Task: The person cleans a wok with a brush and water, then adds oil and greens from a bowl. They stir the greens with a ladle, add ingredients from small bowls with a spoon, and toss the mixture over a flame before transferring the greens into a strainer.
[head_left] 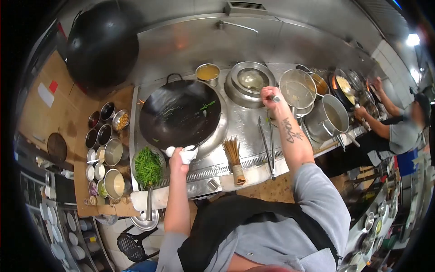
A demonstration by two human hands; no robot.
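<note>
My left hand (178, 162) is closed around a folded white cloth (186, 154) at the near rim of a large black wok (179, 113). A few green bits cling inside the wok, which rests on the steel stove. My right hand (270, 97) is closed on the metal handle of what looks like a ladle (275, 98), beside a steel pot (235, 93) of cloudy liquid. The far end of that handle is hard to make out. Left of my left hand, cut greens (148, 167) fill a long-handled strainer (149, 204).
A bamboo brush (233, 161) and long tongs (268, 149) lie along the stove front. A pot of yellow liquid (208, 73) stands behind the wok. Seasoning containers (113, 152) line the left. At right are a round sieve (297, 88), a stockpot (327, 117) and another person (405, 131).
</note>
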